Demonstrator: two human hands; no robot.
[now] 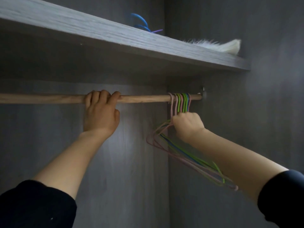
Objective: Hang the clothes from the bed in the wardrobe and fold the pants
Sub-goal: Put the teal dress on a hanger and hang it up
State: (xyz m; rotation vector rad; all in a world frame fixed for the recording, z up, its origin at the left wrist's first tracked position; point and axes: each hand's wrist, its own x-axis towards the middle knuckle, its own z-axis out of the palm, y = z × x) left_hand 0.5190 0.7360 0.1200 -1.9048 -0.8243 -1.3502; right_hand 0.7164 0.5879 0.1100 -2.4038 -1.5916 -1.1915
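A wooden rail (144,98) runs across the inside of the grey wardrobe. My left hand (101,112) grips the rail near its middle, fingers curled over the top. Several thin wire hangers (181,101) in pink, green and blue hang bunched at the rail's right end. My right hand (187,125) grips their necks just below the hooks, and their lower frames (189,155) splay out beneath my forearm. No clothes or pants are in view.
A grey shelf (115,37) spans the wardrobe above the rail. On it lie blue and purple hangers (143,23) and a white furry item (220,45). The wardrobe's right side wall (246,112) stands close to the hangers.
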